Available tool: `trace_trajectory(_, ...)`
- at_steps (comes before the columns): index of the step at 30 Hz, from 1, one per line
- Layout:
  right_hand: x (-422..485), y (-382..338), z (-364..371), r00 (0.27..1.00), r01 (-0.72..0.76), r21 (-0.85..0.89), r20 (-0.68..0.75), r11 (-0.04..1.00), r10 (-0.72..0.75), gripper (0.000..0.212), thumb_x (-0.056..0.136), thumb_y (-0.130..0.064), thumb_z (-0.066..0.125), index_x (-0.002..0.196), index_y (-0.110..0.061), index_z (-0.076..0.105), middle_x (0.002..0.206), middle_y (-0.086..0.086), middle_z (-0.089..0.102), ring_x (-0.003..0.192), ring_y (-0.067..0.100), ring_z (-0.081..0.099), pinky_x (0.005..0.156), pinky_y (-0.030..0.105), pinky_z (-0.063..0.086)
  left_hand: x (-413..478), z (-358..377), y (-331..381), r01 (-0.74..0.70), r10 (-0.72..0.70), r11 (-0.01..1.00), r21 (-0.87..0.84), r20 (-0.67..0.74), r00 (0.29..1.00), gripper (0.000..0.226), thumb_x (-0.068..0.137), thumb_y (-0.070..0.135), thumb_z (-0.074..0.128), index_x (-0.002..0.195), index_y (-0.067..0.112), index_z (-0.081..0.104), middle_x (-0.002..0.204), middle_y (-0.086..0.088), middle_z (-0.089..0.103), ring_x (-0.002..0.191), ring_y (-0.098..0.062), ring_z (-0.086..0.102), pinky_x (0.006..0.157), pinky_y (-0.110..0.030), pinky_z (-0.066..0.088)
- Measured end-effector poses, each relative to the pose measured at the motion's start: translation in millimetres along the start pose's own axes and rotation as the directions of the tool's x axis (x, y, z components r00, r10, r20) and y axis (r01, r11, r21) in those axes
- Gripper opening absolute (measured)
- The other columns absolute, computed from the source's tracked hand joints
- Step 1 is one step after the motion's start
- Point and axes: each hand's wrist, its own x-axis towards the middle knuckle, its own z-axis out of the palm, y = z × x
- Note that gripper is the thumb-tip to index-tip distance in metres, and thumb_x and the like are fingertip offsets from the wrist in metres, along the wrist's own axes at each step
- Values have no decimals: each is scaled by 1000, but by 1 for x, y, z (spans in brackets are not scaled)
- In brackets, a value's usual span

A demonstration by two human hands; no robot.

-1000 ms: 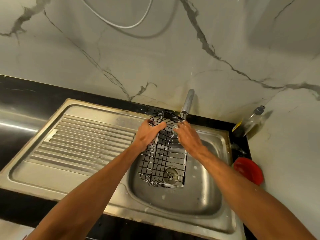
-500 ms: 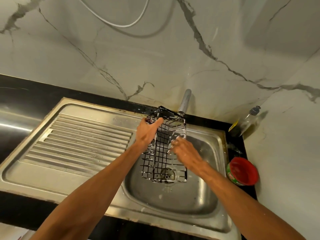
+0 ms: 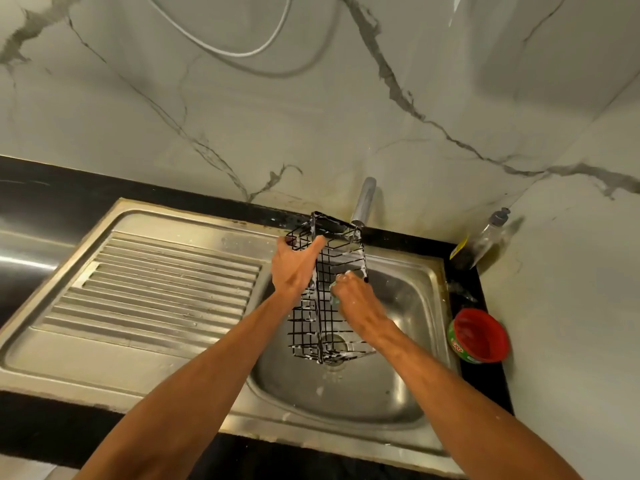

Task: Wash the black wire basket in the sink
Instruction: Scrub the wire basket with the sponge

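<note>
Scrubbing at the soaping stage, by the look of it, and not yet rinsing. Stands the black wire basket on end in the sink, lower end over the drain, upper end up by the tap. Grips the basket's upper left corner with the left hand, fingers curled round the wires. Closes the right hand round a small greenish scrubber and presses it against the mesh about halfway up the right side.

Shows white foam clinging to the lower wires and along the top rim, with specks on the basin floor as well, so counts much of the frame as lathered. Shows no water running from the tap.

Leaves, as a judgement, any unscrubbed faces to finish. Then calls for a full rinse to carry off the suds, and for draining, perhaps on the ribbed drainboard to the left. Cannot tell whether the far side or the inside has been covered.

Has a red-lidded tub and a clear bottle on the black table right of the sink, both well apart from the hands.
</note>
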Motion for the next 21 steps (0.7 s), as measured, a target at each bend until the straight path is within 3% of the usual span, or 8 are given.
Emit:
trace_trajectory(1,3,2,-2,993,49,-58,-107,997,-55,52,91,-23,18,98,0,64,109,18,59,101,35,55,87,48,50,1,0,-3,1,-1,1000,-5,-3,1000,99,86,59,66,159,11,20,159,-20,36,143,-38,39,115,-57,36)
trace_trajectory(3,3,7,-7,972,-97,-32,-219,995,88,34,98,-20,32,93,-5,63,104,9,57,92,26,58,76,38,53,3,-1,-8,32,-33,998,-59,-15,999,98,88,58,65,160,11,17,160,-20,34,144,-39,37,116,-57,35)
trace_trajectory(6,-1,-6,-6,962,-223,240,-105,945,254,24,98,-15,43,100,-7,65,109,11,61,93,24,62,77,36,57,2,-1,-9,48,-51,994,-94,-28,998,96,90,54,65,160,10,16,160,-20,34,144,-39,37,114,-55,34)
trace_trajectory(8,-11,-19,-2,987,-157,154,4,975,159,22,96,-3,49,98,-3,71,102,15,68,88,25,67,78,37,58,0,2,-10,31,-35,993,-114,-33,999,96,89,55,66,160,11,18,159,-19,35,143,-38,38,114,-54,35)
trace_trajectory(11,-14,-9,-8,943,-266,312,-112,912,313,26,94,-10,50,76,-13,68,85,7,65,74,20,62,66,40,54,3,0,-12,56,-68,979,-197,-58,996,98,86,58,65,160,12,19,158,-18,38,143,-38,39,114,-54,35)
trace_trajectory(14,-12,-4,-14,894,-369,366,-113,854,434,17,93,-3,56,97,-5,72,99,12,70,84,22,64,68,33,58,3,-1,-12,71,-92,968,-242,-78,993,93,89,54,64,159,11,21,156,-19,39,141,-37,41,114,-53,35)
trace_trajectory(17,-16,-13,1,943,-311,387,15,868,332,25,92,2,53,97,-5,76,95,13,74,77,16,71,71,24,58,-4,3,-9,47,-66,964,-260,-62,996,84,92,49,64,157,12,26,154,-18,43,137,-36,45,111,-51,38)
trace_trajectory(21,-8,1,-11,843,-385,567,-105,729,527,21,94,0,56,100,-7,74,92,7,74,64,8,64,50,20,53,2,0,-15,89,-97,940,-330,-11,995,94,74,68,60,149,16,35,143,-14,52,118,-36,62,100,-57,53)
